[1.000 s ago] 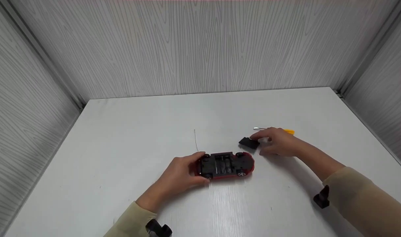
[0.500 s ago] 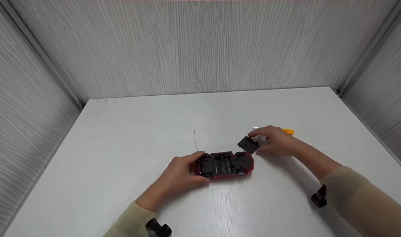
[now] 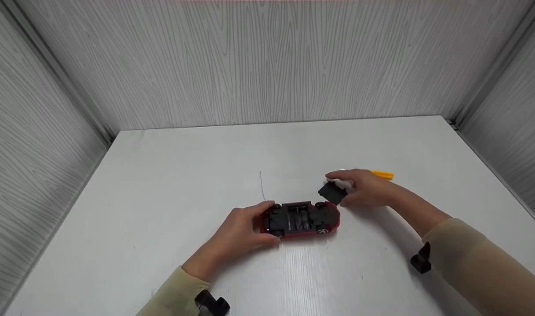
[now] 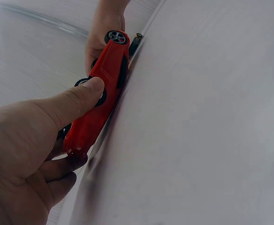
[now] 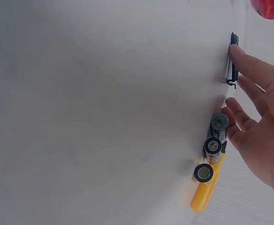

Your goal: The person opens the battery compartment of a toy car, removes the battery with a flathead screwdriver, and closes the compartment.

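My left hand (image 3: 243,230) grips the rear or front end of a red toy car (image 3: 324,216), its thumb and fingers on opposite sides. The car lies upside down, with its black underside up and an uncovered battery compartment in the middle. Beyond the car's right end lies a flat black battery cover (image 3: 332,193) with small tabs. My right hand (image 3: 368,188) is over the cover; in the head view its index finger stretches past the cover's far corner. From the right wrist, the thumb (image 5: 242,55) overlaps the cover's edge, and the other fingers are loosely bent.
A screwdriver with a yellow handle (image 3: 382,175) lies behind the right hand. Several batteries (image 5: 212,146) stand or lie beside it, hidden by the hand in the head view. A thin wire (image 3: 262,184) sticks out behind the car. Walls enclose the white table (image 3: 162,175).
The black cover has turned from a tilted pose to lie flatter, its broad face up. My right index finger has stretched leftward off it. The left hand and car hold still.
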Demonstrator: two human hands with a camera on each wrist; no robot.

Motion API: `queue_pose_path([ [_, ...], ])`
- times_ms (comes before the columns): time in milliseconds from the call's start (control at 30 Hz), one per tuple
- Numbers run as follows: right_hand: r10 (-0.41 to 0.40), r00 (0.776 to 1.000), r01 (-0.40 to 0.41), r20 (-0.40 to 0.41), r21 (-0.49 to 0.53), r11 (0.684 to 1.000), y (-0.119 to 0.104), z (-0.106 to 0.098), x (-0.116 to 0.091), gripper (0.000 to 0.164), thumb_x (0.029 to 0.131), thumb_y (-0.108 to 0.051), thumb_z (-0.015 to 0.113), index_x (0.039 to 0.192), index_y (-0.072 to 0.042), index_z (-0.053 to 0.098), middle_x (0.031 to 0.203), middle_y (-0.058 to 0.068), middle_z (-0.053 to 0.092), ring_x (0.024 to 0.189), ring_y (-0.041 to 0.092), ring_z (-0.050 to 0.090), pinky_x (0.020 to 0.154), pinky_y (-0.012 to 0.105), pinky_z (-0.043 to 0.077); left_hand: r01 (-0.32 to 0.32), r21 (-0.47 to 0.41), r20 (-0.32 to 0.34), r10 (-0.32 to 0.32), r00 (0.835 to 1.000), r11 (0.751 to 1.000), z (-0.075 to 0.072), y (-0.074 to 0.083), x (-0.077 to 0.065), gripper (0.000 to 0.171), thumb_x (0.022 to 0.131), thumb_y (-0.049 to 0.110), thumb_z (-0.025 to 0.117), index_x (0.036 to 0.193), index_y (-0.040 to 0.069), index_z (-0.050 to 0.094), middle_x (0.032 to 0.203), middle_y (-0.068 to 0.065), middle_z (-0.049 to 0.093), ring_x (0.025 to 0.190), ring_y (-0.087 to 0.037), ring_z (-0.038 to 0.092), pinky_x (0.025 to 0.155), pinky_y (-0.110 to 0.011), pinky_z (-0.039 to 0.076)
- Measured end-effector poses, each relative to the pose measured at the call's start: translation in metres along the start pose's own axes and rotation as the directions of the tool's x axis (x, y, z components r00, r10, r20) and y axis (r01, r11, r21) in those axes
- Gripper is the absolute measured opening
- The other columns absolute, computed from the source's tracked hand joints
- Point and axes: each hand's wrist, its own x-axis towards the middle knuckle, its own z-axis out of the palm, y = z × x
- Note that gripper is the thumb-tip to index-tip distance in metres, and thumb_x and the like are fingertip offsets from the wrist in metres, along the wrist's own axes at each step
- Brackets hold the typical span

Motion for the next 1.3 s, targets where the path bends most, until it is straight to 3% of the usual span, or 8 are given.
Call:
queue_pose_path([
  [133, -0.032, 0.999, 0.032, 0.003, -0.006, 0.999, -0.0005, -0.0008, 0.0012, 0.071, 0.09, -0.005, 0.077, 0.156, -0.022, 0.056, 0.154, 0.009, 0.057, 0.138, 0.035, 0.05, 0.11, 0.056, 0.047, 0.007, -0.012, 0.006, -0.007, 1.0, 1.0, -0.0013, 0.001, 0.0, 0.087, 0.081, 0.032, 0.095, 0.155, 0.012, 0.056, 0.143, -0.003, 0.067, 0.133, -0.017, 0.059, 0.115, -0.043, 0.044],
  [533, -0.022, 1.0, 0.022, -0.009, -0.003, 1.0, 0.0028, 0.0014, 0.0017, 0.063, 0.091, -0.01, 0.079, 0.15, -0.023, 0.062, 0.145, 0.003, 0.063, 0.133, 0.031, 0.053, 0.106, 0.053, 0.05, -0.002, -0.001, 0.004, 0.002, 1.0, 1.0, -0.001, 0.0008, 0.0007, 0.088, 0.081, 0.034, 0.096, 0.156, 0.011, 0.055, 0.144, -0.004, 0.066, 0.133, -0.018, 0.06, 0.115, -0.044, 0.045],
  [767, -0.083, 0.996, 0.082, -0.041, -0.014, 0.996, 0.0039, 0.0047, 0.0008, 0.059, 0.092, -0.013, 0.082, 0.147, -0.015, 0.064, 0.14, 0.005, 0.067, 0.129, 0.032, 0.057, 0.109, 0.056, 0.045, -0.013, 0.005, -0.005, 0.013, 1.0, 1.0, 0.0003, -0.0009, 0.0001, 0.087, 0.08, 0.034, 0.096, 0.154, 0.01, 0.056, 0.142, -0.004, 0.068, 0.135, -0.021, 0.06, 0.115, -0.045, 0.044],
  [1000, -0.048, 0.997, 0.049, -0.057, 0.015, 0.999, 0.0014, 0.0066, -0.0005, 0.059, 0.093, -0.024, 0.084, 0.147, -0.012, 0.063, 0.141, 0.007, 0.066, 0.129, 0.031, 0.057, 0.111, 0.055, 0.045, 0.007, -0.006, 0.005, -0.007, 1.0, 1.0, 0.0005, -0.0008, -0.001, 0.088, 0.08, 0.034, 0.096, 0.155, 0.013, 0.056, 0.143, -0.003, 0.067, 0.136, -0.018, 0.058, 0.117, -0.042, 0.043],
  [1300, -0.041, 0.992, 0.05, -0.115, 0.072, 0.996, -0.004, -0.0015, -0.0044, 0.058, 0.095, -0.023, 0.082, 0.147, -0.008, 0.061, 0.135, 0.016, 0.069, 0.126, 0.038, 0.065, 0.11, 0.056, 0.048, 0.022, -0.002, 0.013, -0.022, 1.0, 1.0, -0.002, 0.0016, -0.0007, 0.089, 0.08, 0.035, 0.096, 0.156, 0.014, 0.055, 0.145, -0.002, 0.066, 0.137, -0.018, 0.057, 0.117, -0.042, 0.042],
])
